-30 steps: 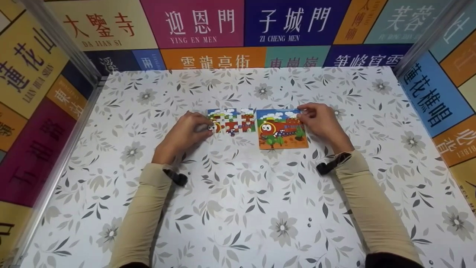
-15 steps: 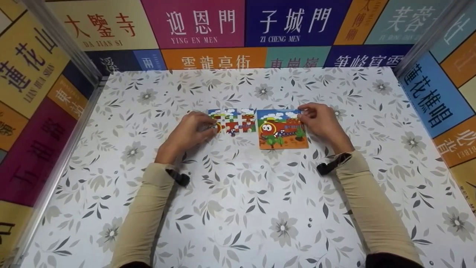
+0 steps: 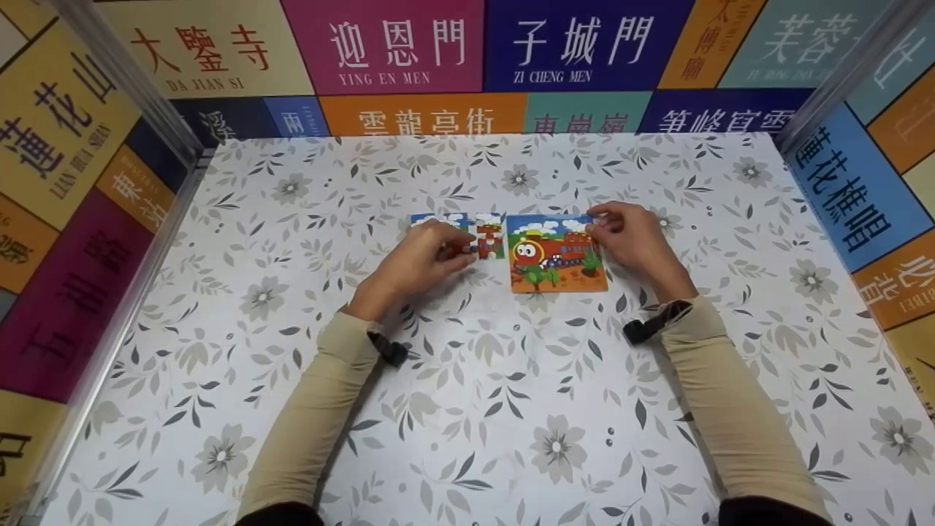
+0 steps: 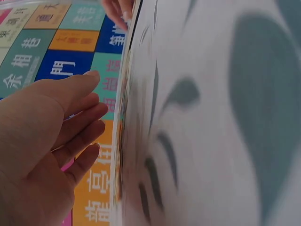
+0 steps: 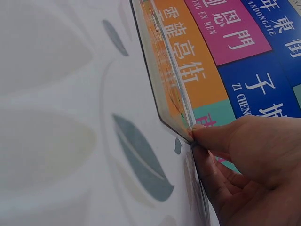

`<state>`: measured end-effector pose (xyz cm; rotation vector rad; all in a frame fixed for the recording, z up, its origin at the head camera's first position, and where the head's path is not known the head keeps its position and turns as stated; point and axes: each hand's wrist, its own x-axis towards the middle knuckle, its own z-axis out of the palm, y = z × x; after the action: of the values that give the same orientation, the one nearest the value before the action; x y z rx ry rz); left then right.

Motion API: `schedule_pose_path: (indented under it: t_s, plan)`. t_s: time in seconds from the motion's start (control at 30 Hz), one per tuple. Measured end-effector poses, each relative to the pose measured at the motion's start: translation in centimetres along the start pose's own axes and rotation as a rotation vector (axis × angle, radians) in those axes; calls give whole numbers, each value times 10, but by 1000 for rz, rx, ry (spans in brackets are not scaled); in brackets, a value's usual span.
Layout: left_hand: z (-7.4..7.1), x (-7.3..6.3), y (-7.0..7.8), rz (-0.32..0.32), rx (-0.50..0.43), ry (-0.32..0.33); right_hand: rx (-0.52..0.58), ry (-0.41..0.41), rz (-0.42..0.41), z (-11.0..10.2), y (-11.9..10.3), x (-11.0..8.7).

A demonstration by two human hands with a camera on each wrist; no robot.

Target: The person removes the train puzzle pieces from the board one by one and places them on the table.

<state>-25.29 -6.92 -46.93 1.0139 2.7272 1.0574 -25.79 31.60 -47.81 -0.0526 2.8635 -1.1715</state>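
A square train picture board (image 3: 544,274) lies flat on the floral cloth, right of centre. My right hand (image 3: 634,237) pinches its far right corner between thumb and fingertip; the board's edge (image 5: 159,96) shows in the right wrist view. Beside the board on the left are joined jigsaw pieces (image 3: 490,228) with a matching train scene. Over them hangs my left hand (image 3: 420,261), hiding much of the left part. In the left wrist view, my left hand (image 4: 47,136) has loosely bent fingers apart from the thumb, with nothing between them.
The floral cloth (image 3: 511,409) covers the whole table. Panels with coloured lettering (image 3: 409,44) stand along the back, left (image 3: 58,292) and right (image 3: 847,190) sides. A dark wrist camera (image 3: 394,353) sits at the left sleeve's cuff.
My left hand has moved right, from the left edge of the jigsaw to over its middle, covering more pieces. My right hand stays at the board's corner.
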Motion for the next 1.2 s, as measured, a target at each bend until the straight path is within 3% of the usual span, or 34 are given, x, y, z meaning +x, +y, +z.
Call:
schedule_pose_path:
  t_s: [0.27, 0.57, 0.87, 1.2]
  plan:
    - [20, 20, 22, 124, -4, -59, 4, -3, 8, -2, 0, 0]
    - [45, 39, 48, 159, 47, -153, 2, -8, 10, -2, 0, -1]
    - [68, 58, 69, 185, 40, -194, -18, 36, -44, 0, 3, 2]
    - [85, 70, 82, 213, 85, -200, -23, 22, -28, 1, 3, 4]
